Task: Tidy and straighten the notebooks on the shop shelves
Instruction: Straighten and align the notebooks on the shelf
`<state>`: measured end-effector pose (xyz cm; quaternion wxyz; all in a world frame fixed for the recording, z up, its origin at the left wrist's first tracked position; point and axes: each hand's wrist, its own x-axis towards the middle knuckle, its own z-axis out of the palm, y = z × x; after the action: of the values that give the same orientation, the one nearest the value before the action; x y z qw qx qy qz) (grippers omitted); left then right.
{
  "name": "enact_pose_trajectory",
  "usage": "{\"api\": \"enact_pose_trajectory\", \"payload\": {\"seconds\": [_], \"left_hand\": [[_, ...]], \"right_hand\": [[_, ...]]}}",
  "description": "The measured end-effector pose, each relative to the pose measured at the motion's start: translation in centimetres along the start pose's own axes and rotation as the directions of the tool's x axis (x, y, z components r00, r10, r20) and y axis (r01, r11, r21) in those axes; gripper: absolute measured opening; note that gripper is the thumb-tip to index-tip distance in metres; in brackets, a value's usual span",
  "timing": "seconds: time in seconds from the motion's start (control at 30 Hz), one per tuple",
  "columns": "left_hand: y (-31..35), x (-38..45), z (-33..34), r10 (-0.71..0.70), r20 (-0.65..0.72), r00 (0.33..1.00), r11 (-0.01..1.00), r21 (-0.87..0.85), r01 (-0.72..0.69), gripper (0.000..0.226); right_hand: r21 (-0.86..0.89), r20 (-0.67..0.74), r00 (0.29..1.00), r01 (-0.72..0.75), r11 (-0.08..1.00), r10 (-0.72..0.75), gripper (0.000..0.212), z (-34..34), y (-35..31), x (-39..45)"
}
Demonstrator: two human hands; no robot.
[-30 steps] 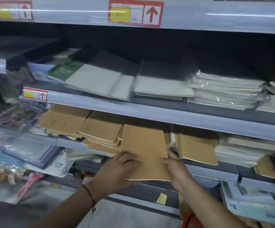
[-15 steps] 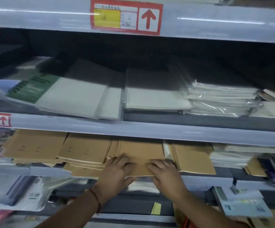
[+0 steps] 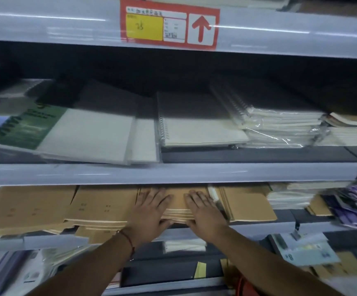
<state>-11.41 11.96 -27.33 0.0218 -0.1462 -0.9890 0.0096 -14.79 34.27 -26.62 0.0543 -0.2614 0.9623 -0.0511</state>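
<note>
A stack of brown kraft notebooks (image 3: pixel 178 202) lies on the lower shelf under the grey shelf lip (image 3: pixel 173 173). My left hand (image 3: pixel 149 212) lies flat on its left half, fingers straight, thumb at the front edge. On the right half rests my right hand (image 3: pixel 203 212), fingers also straight and pressing down. More brown notebooks lie to the left (image 3: pixel 100 205) in loose, skewed piles, and another brown stack (image 3: pixel 250 205) sits to the right.
The shelf above holds a green-covered pad (image 3: pixel 28 124), white pads (image 3: pixel 92 133), a spiral notebook (image 3: pixel 199 122) and wrapped notebook packs (image 3: pixel 280 127). A red price label (image 3: pixel 169 26) marks the top rail. Mixed stationery fills the lower shelves (image 3: pixel 305 251).
Both hands have pushed the brown notebook stack back from the shelf's front edge into the shelf and now lie flat on top. The view has moved closer and upward.
</note>
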Motion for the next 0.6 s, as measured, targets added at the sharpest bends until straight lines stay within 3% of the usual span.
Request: {"api": "enact_pose_trajectory", "payload": {"seconds": [0.17, 0.33, 0.47, 0.6], "left_hand": [[0.2, -0.3, -0.2, 0.030, -0.049, 0.998, 1.000, 0.004, -0.030, 0.068], [0.6, -0.4, -1.5, 0.073, -0.072, 0.995, 0.995, -0.063, -0.078, 0.067], [2.5, 0.2, -3.2, 0.172, -0.047, 0.984, 0.978, -0.109, -0.176, 0.072], [5.8, 1.3, -4.2, 0.298, -0.015, 0.955, 0.947, -0.120, -0.297, 0.074]], "right_hand": [[-0.007, 0.022, 1.000, -0.015, 1.000, 0.015, 0.079, -0.4, -0.2, -0.3], [0.122, -0.077, 0.993, -0.083, 0.989, 0.093, 0.070, -2.0, -0.4, -2.6], [0.182, -0.104, 0.968, -0.205, 0.962, 0.226, 0.072, -3.0, 0.2, -6.3], [0.244, -0.068, 0.895, -0.413, 0.878, 0.440, 0.064, -3.3, 2.3, -12.0]]}}
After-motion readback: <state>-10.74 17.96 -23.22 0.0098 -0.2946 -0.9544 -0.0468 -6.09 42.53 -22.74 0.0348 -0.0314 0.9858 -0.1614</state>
